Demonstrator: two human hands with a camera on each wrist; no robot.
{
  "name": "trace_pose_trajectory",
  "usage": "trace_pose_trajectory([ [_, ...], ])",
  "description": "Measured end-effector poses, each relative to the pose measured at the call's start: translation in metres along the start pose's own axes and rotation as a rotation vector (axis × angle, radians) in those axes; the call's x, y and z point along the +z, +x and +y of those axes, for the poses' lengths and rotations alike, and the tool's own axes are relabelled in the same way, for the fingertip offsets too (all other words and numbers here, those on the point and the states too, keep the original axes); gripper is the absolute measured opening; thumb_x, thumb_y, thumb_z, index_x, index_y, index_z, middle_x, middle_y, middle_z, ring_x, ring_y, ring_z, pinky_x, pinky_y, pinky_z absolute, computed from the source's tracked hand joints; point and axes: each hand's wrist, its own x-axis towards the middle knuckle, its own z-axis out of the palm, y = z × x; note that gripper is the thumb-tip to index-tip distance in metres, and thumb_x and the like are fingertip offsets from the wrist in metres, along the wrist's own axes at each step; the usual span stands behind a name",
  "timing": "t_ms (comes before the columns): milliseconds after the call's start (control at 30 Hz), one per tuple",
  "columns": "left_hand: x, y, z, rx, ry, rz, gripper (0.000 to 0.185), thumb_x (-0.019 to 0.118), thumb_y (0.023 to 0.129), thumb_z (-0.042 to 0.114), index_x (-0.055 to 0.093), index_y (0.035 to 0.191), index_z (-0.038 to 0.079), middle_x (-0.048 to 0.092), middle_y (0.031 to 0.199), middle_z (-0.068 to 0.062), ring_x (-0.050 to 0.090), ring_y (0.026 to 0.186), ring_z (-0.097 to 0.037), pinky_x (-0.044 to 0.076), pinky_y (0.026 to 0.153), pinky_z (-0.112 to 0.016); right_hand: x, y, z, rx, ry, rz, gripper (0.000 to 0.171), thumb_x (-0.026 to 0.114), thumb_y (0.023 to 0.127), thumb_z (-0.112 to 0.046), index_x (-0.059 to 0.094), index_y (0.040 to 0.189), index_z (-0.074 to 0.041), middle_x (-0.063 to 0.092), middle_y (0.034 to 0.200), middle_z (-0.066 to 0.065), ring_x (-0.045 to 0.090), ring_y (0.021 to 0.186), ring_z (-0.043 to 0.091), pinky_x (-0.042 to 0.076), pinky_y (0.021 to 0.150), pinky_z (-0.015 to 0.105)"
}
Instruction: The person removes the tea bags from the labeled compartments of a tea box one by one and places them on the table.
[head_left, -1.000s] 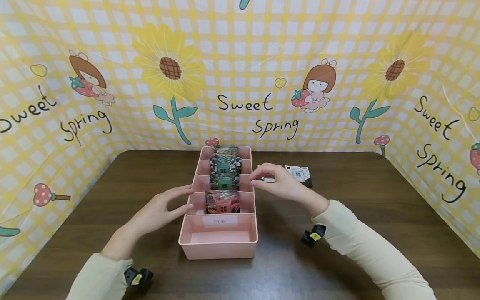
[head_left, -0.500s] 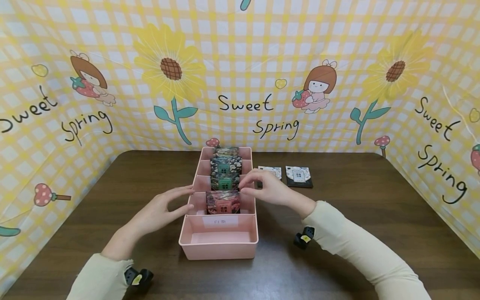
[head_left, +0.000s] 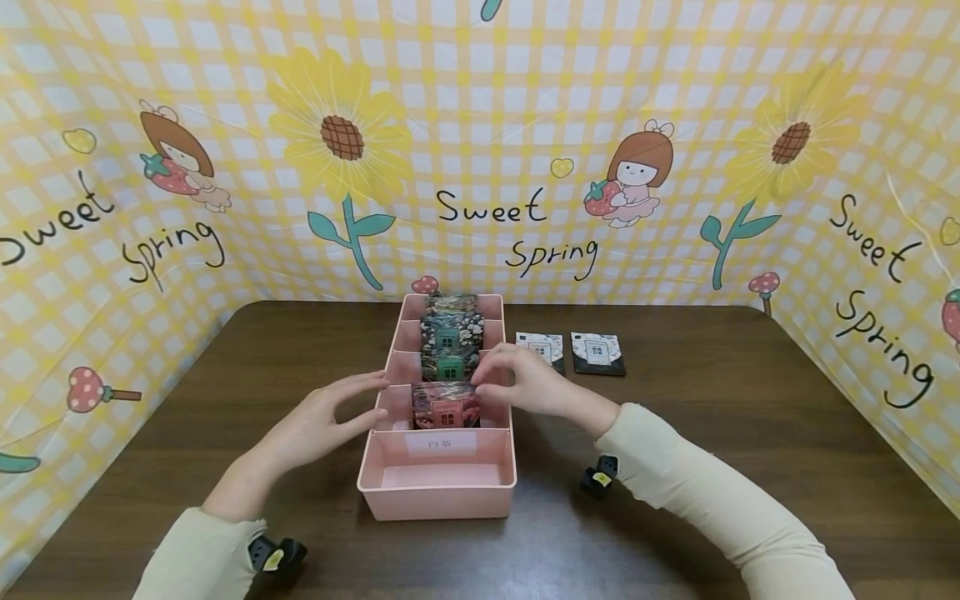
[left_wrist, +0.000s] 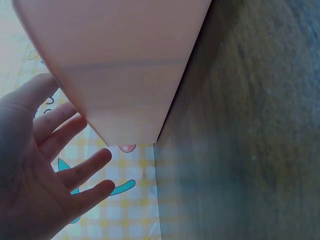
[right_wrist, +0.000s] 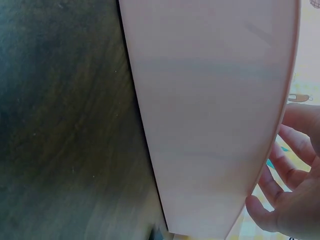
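A long pink divided box (head_left: 435,502) stands on the table, pointing away from me. My left hand (head_left: 315,423) rests its fingertips on the box's left rim, fingers spread; the left wrist view shows the same hand (left_wrist: 35,175) beside the outer wall. Over the right rim reaches my right hand (head_left: 534,382), its thumb and forefinger parted at the right edge of the red tea packets (head_left: 446,410). In the right wrist view, the box wall hides some of its fingertips (right_wrist: 256,204). Farther back in the box stand green tea packets (head_left: 448,367) and flowered dark ones (head_left: 450,332).
Two white-and-black tea packets lie flat right of the box, one (head_left: 597,354) fully visible, the other (head_left: 542,343) partly behind my right hand. The front compartment has a paper label (head_left: 440,442). A yellow checked cloth (head_left: 480,125) surrounds the dark wooden table (head_left: 675,500).
My right hand has moved left, from outside the right rim to over the box at the red packets, uncovering more of the white packets. The left hand stays in place.
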Motion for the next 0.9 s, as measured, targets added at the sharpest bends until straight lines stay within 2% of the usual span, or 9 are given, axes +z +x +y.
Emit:
trace_pose_trajectory([
  [267, 0.0002, 0.0002, 0.0000, -0.012, -0.008, -0.003, 0.048, 0.060, 0.091, 0.034, 0.052, 0.132, 0.011, 0.050, 0.139, -0.014, 0.047, 0.128, -0.036, 0.039, 0.102, -0.056, 0.0035, -0.0002, -0.0009, 0.019, 0.007, -0.030, 0.005, 0.069, 0.083, -0.011, 0.070, 0.088, -0.010, 0.064, 0.099, 0.006, 0.056, 0.103, 0.020, 0.048, 0.093, 0.038],
  [533, -0.0003, -0.0006, 0.0012, -0.015, -0.014, -0.005, 0.048, 0.060, 0.090, 0.033, 0.053, 0.132, 0.011, 0.051, 0.138, -0.014, 0.047, 0.128, -0.036, 0.039, 0.102, -0.056, 0.0057, -0.0002, -0.0026, 0.058, 0.027, -0.057, 0.004, 0.069, 0.084, -0.012, 0.070, 0.085, -0.009, 0.062, 0.100, 0.006, 0.054, 0.108, 0.022, 0.051, 0.092, 0.035],
  [600, -0.0002, -0.0007, 0.0009, -0.013, -0.013, -0.002, 0.047, 0.061, 0.090, 0.032, 0.053, 0.132, 0.010, 0.051, 0.138, -0.014, 0.047, 0.128, -0.036, 0.039, 0.102, -0.056, 0.0062, -0.0003, -0.0032, 0.060, 0.032, -0.058, 0.005, 0.068, 0.085, -0.013, 0.069, 0.085, -0.008, 0.062, 0.101, 0.007, 0.053, 0.113, 0.024, 0.048, 0.096, 0.038],
  [767, 0.0001, -0.0005, 0.0003, -0.012, -0.011, -0.001, 0.047, 0.061, 0.090, 0.032, 0.053, 0.131, 0.010, 0.051, 0.138, -0.015, 0.046, 0.128, -0.036, 0.039, 0.102, -0.056, 0.0085, -0.0012, -0.0034, 0.032, 0.023, -0.053, 0.005, 0.066, 0.086, -0.011, 0.067, 0.084, -0.007, 0.062, 0.103, 0.008, 0.053, 0.115, 0.026, 0.045, 0.100, 0.040],
  [900, 0.0002, -0.0003, 0.0004, -0.007, -0.010, 0.002, 0.047, 0.061, 0.090, 0.031, 0.053, 0.131, 0.010, 0.051, 0.138, -0.014, 0.047, 0.127, -0.036, 0.039, 0.102, -0.056, 0.0102, -0.0022, -0.0038, 0.008, -0.012, -0.039, 0.005, 0.065, 0.087, -0.011, 0.066, 0.084, -0.008, 0.062, 0.103, 0.008, 0.055, 0.106, 0.022, 0.047, 0.094, 0.036],
])
